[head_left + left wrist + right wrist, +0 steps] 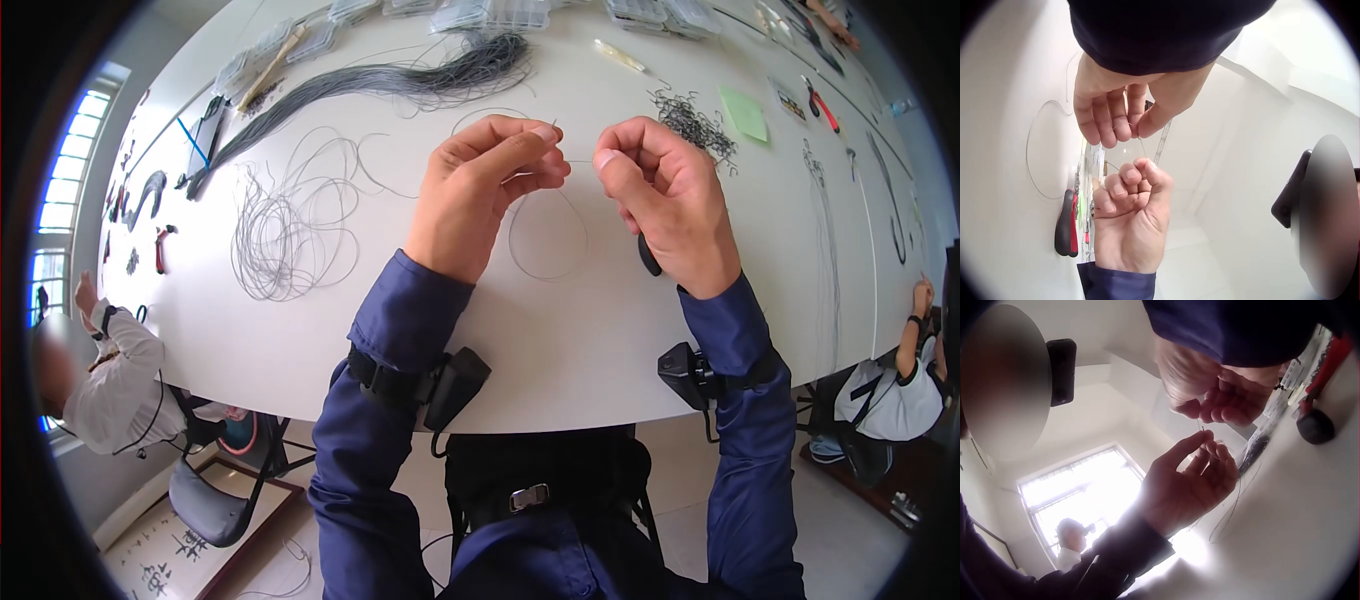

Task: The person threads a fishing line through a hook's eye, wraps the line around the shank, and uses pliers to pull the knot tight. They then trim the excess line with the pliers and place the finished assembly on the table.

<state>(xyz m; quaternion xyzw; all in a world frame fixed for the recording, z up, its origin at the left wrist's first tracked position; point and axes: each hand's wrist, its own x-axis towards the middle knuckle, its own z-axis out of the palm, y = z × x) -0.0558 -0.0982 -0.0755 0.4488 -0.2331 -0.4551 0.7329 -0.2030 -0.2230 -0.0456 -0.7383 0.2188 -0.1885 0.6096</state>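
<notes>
Both hands are raised close together over the white table (560, 360). My left hand (468, 195) pinches a thin grey wire (1144, 147) between thumb and forefinger, its other fingers curved below. Facing it, my right hand (680, 205) pinches the wire between thumb and curled forefinger, a short stretch of it spanning the gap between the hands. A wide wire loop (511, 240) shows under the hands, over the tabletop. Pliers (1065, 225) with black and red handles lie beneath the right hand, mostly hidden by it in the head view.
Left on the table lies a loose wire coil (285, 245), with a long wire bundle (370, 88) behind it. Toward the back right are a pile of small dark curved pieces (695, 122), a green note (743, 114) and red-handled pliers (822, 105). People sit at both sides.
</notes>
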